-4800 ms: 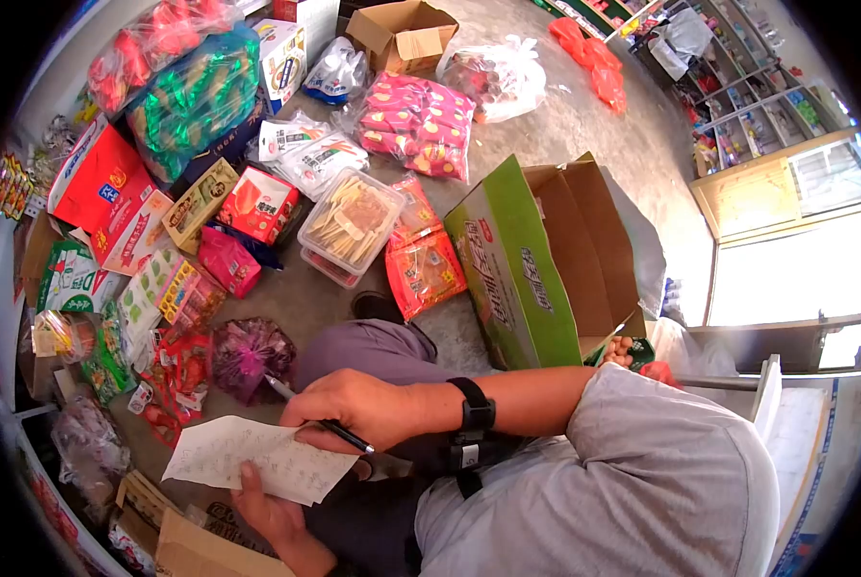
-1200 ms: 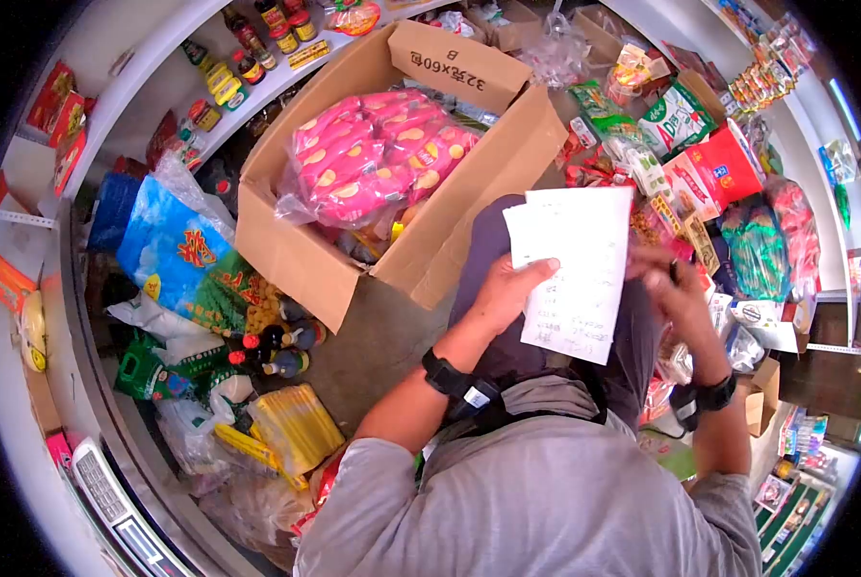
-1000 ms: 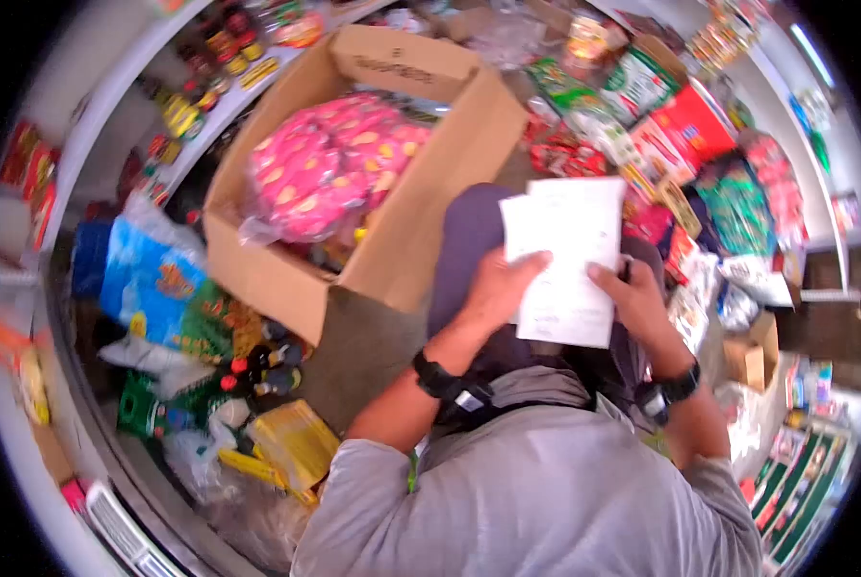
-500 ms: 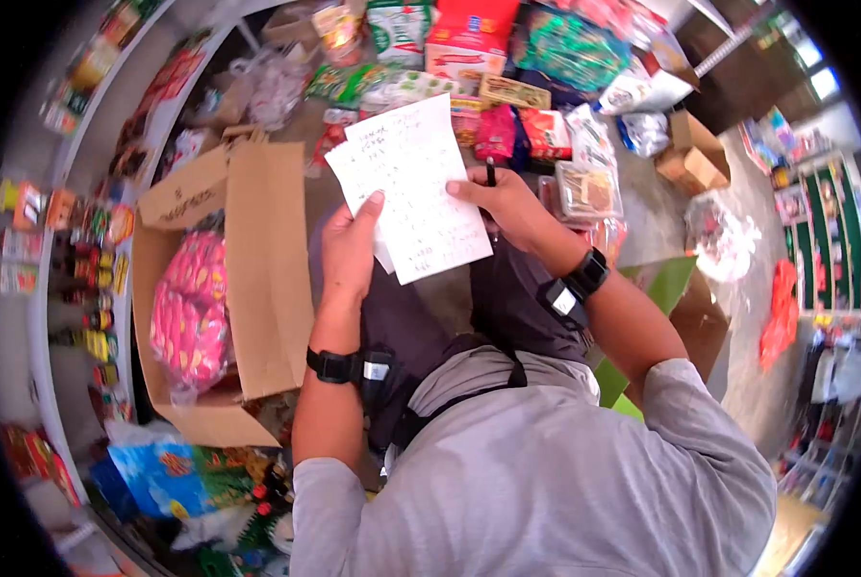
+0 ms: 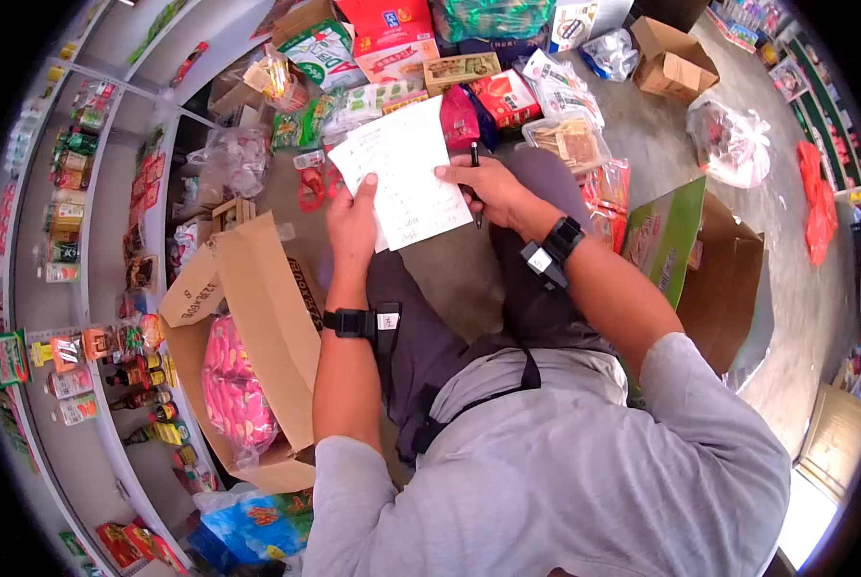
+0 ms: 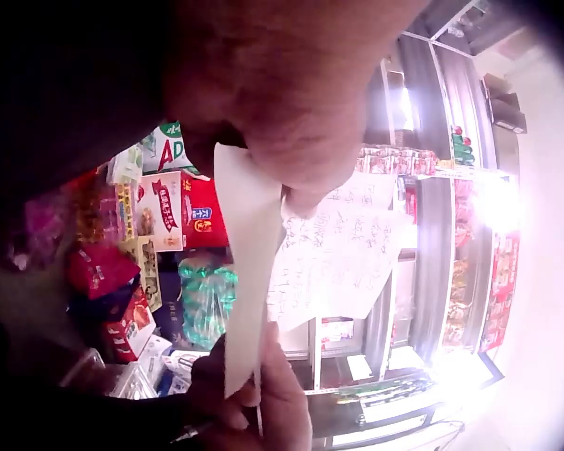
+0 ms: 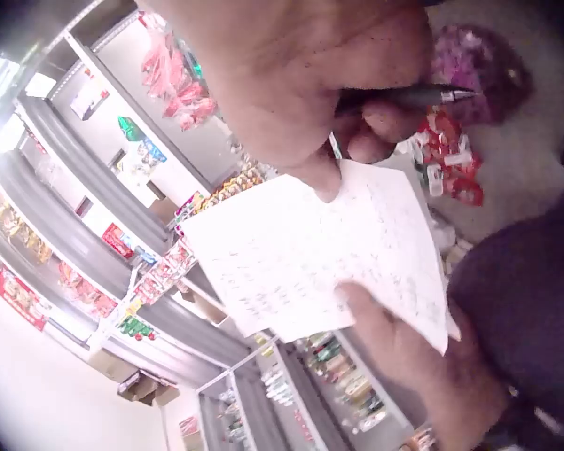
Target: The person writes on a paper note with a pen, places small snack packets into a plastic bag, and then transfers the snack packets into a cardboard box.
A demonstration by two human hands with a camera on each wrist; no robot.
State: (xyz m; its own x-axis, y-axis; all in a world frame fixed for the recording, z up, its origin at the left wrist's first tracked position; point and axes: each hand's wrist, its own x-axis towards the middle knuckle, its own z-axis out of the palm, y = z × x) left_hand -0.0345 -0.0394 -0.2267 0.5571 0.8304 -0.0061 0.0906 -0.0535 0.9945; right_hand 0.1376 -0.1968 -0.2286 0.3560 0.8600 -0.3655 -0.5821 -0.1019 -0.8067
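In the head view, handwritten sheets of paper (image 5: 411,183) are held up over the person's lap, one overlapping the other. My left hand (image 5: 352,226) grips their left edge, thumb on the written face. On the opposite edge, my right hand (image 5: 504,192) pinches the paper between thumb and fingers. A black pen (image 5: 475,154) is tucked in the right hand as well; its tip shows beyond the fingers in the right wrist view, where the pen barrel (image 7: 404,97) is partly hidden. The left wrist view shows the paper (image 6: 249,254) nearly edge-on, bent between both hands.
At the left stands an open carton (image 5: 267,356) with pink snack packs (image 5: 233,385). A green carton (image 5: 666,240) stands open at the right. Packaged goods, including a red box (image 5: 392,43) and a plastic tub (image 5: 570,142), cover the floor ahead. Stocked shelves (image 5: 113,288) line the left.
Earlier the right hand held the pen across the sheet; later it came off, then took the paper's right edge. The head view has swung, and both hands now hold the sheets up.
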